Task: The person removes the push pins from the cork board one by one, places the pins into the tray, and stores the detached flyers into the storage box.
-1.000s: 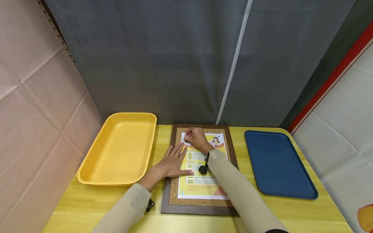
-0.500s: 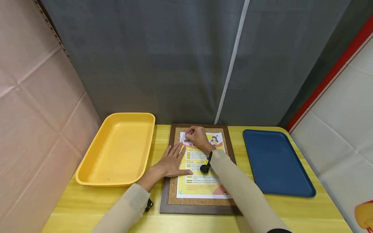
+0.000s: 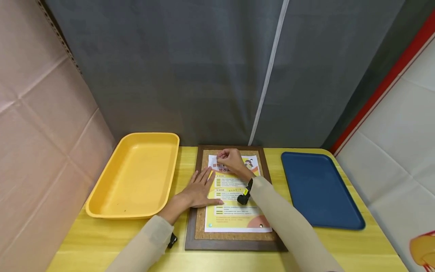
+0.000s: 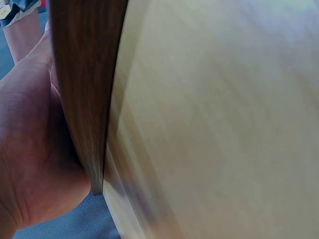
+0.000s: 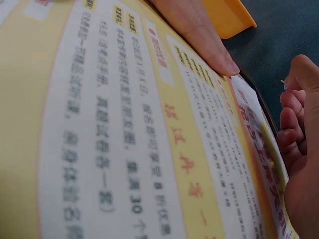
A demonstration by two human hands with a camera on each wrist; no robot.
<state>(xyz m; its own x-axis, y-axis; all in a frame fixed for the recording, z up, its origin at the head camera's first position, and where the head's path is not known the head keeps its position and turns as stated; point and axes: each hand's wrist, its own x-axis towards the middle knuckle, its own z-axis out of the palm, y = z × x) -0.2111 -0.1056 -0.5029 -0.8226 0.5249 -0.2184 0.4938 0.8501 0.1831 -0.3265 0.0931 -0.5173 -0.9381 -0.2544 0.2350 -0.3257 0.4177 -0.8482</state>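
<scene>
A yellow and white printed poster [image 3: 234,218] lies on a cork board [image 3: 238,236] with a dark wooden frame. My left hand [image 3: 199,190] rests on the poster's left side and the frame, fingers spread. In the left wrist view its palm [image 4: 37,144] lies against the wooden frame edge [image 4: 89,64]. Over the poster's upper left part, my right hand [image 3: 232,161] pinches a push pin [image 5: 285,85], of which only a thin tip and a bluish bit show. A pale blue pin [image 3: 210,225] sits at the poster's lower left corner, a shiny one [image 3: 261,226] at the lower right.
A deep yellow tray [image 3: 136,177] stands on the left of the wooden table [image 3: 217,262], a flat blue tray [image 3: 319,189] on the right. Behind the board hangs a grey curtain [image 3: 170,75]. Pale sheets close off both sides.
My right hand has shifted slightly to the right along the poster's top, showing more of the printed title. My left hand stays in place on the board. The head view has drifted a little.
</scene>
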